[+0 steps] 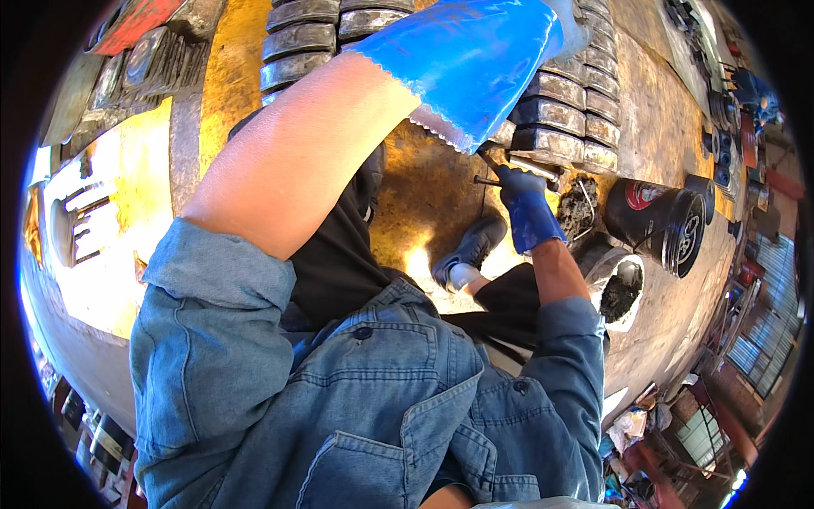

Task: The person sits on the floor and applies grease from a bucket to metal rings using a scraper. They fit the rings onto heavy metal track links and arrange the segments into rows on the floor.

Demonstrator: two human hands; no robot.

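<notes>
On the yellow-stained floor [420, 199], a black bucket [638, 214] stands near worn metal blocks [551, 110], while the right hand [527, 202] grips a slim dark tool [490, 158] near the obstructing blue cuff [462, 68], left fingers indiscernible.

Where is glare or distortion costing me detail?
Head view: glare whites out the floor at left; the left glove shines, its far end hazy; fisheye bends the wall panels at right; the right hand looks fairly clear.
</notes>
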